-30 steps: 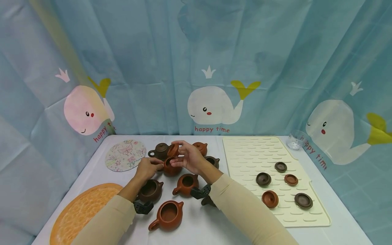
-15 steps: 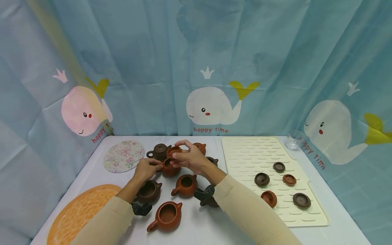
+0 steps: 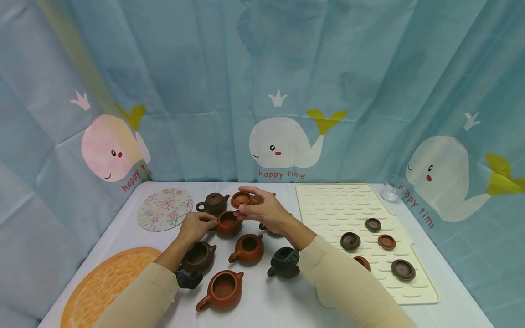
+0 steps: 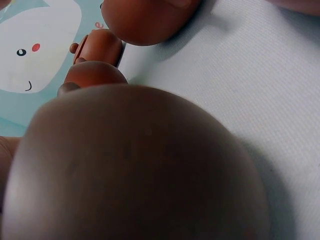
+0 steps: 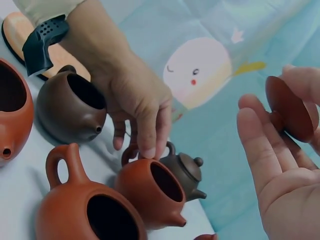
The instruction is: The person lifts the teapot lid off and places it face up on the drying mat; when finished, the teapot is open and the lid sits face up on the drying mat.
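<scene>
Just beyond the red teapot [image 3: 229,227] and slightly to its right, the red lid [image 3: 241,198] is suspended in the right hand [image 3: 264,213]. Governing relation for any next movement, as judged: the offset between the lid and the teapot's round opening [image 5: 167,181]. From the lid, the opening lies lower, nearer the person and slightly to the left. Lid and teapot are apart. Lid attitude: tilted, not level with the opening; the right wrist view shows it standing steeply, with its knob [image 5: 275,120] toward the fingers.

Teapot axis: handle [image 5: 129,154] on the person's left, spout [image 5: 178,219] on the right. The teapot rests on the table [image 3: 262,296], uncovered, in front of a dark lidded teapot [image 3: 214,204].

Hand allocation: the left hand [image 3: 196,228] is at the handle side and nearer the teapot; the right hand carries the lid.

Right grip: closed on the lid near its edge, thumb and fingers spread only to the width of the disc. Palm contact cannot be determined.

Left grip: fingertips together, pinching the handle at its top. Pinch pressure cannot be judged. The left wrist view does not show this grip; a dark open teapot [image 4: 145,170] fills most of it.
</scene>
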`<state>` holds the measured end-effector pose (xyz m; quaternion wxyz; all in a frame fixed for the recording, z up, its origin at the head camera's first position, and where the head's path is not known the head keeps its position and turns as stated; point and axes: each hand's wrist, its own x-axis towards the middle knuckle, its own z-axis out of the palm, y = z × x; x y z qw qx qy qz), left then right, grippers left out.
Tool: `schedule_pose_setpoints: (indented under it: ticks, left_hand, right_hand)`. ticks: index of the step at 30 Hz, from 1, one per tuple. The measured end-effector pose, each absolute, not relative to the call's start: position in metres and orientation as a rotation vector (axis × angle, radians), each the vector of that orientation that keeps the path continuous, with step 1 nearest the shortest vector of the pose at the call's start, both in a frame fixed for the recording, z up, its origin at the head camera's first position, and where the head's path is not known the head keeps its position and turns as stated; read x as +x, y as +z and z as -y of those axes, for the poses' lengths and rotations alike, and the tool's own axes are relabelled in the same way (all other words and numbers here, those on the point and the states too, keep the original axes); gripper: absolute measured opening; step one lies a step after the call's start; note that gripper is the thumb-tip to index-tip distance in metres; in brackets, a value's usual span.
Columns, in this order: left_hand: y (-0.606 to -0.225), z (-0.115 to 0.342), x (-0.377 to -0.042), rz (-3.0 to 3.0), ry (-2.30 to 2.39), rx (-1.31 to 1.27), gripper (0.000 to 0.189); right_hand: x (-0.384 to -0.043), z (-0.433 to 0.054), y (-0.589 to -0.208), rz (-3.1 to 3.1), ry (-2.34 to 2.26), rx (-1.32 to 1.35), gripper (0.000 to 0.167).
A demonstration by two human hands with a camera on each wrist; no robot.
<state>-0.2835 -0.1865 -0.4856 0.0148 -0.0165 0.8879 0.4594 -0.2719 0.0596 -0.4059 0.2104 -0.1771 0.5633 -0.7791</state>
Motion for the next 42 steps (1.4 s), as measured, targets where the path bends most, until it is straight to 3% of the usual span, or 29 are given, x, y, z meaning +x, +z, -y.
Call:
schedule_pose_setpoints:
  ticks: [5,23,42]
  left_hand:
    - [-0.485,0.187,-0.284,-2.762,1.431,-0.053,0.012]
    - [-0.484,0.188,-0.285,-2.774,1.411,-0.066,0.011]
    - [-0.485,0.186,-0.286,-2.748,1.444,-0.078,0.012]
  right_hand:
    - [-0.269,-0.069,-0.399,-1.642,-2.163,-0.536,0.053]
    - [-0.249,-0.118,-0.357,-2.027,-2.011,-0.659,0.057]
    - [-0.238,-0.178,-0.353,-2.068,-2.08,-0.731,0.056]
